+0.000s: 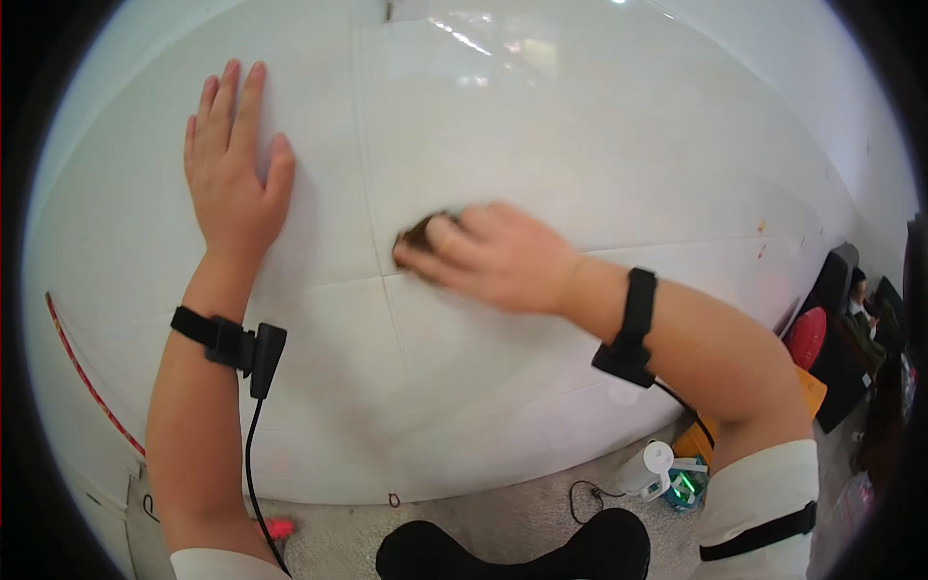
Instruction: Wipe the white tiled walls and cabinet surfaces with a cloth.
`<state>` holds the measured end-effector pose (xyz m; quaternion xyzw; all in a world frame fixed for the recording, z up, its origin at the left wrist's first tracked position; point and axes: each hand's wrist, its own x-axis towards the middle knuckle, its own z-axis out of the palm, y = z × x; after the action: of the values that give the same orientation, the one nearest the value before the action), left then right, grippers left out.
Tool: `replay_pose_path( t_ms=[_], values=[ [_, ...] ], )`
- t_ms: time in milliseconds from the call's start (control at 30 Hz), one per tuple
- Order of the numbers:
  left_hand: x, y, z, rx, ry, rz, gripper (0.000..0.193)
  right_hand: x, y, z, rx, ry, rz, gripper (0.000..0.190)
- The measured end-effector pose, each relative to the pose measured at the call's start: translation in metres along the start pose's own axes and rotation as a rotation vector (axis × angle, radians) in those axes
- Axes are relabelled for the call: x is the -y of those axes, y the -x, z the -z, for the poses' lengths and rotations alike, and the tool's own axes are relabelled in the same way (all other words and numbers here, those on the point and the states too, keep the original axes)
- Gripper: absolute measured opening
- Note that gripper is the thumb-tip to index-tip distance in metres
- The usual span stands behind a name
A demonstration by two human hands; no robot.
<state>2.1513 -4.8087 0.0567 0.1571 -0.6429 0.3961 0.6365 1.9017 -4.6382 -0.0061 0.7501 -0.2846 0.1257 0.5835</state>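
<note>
Before me rises a large white glossy wall surface [616,167] with thin seams crossing it. My left hand [235,167] lies against it at the upper left, fingers spread a little and nothing held. Near the middle, my right hand [493,254] grips a small dark brown object [424,235] against the surface, close to where two seams meet. The hand is blurred and its fingers cover much of the object, so I cannot tell what it is. Black straps with small devices and cables are on both forearms.
Below, on the grey floor, stand a white electric kettle [644,470] with a cord and a blue container [685,487]. A red-patterned strip [90,384] is at the left. A red round object [806,337], an orange item [812,390] and a seated person [863,304] are at the far right.
</note>
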Motion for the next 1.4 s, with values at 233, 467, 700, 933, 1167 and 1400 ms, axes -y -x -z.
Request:
replay_pose_path(
  t_ms=[233, 467, 700, 933, 1167, 1400],
  values=[
    [-0.003, -0.002, 0.005, 0.018, -0.037, 0.019, 0.063, -0.118, 0.076, 0.071, -0.201, 0.368, -0.675, 0.055],
    [-0.006, -0.005, 0.007, 0.025, -0.052, 0.017, 0.063, -0.132, 0.080, 0.077, -0.242, 0.422, -1.073, 0.050],
    [-0.004, -0.003, 0.011, 0.045, -0.068, -0.008, 0.063, -0.016, 0.000, 0.018, -0.069, -0.050, -0.359, 0.049],
    [-0.003, -0.006, 0.012, 0.029, -0.035, -0.054, 0.064, -0.066, 0.112, 0.064, -0.046, 0.118, -0.498, 0.047],
    [-0.007, 0.000, 0.011, 0.020, -0.028, -0.070, 0.064, -0.184, 0.251, 0.142, -0.251, 0.578, -1.187, 0.041],
    [-0.003, -0.004, 0.006, 0.039, -0.029, -0.127, 0.063, -0.221, 0.235, 0.128, -0.449, 0.528, -1.308, 0.041]
  ],
)
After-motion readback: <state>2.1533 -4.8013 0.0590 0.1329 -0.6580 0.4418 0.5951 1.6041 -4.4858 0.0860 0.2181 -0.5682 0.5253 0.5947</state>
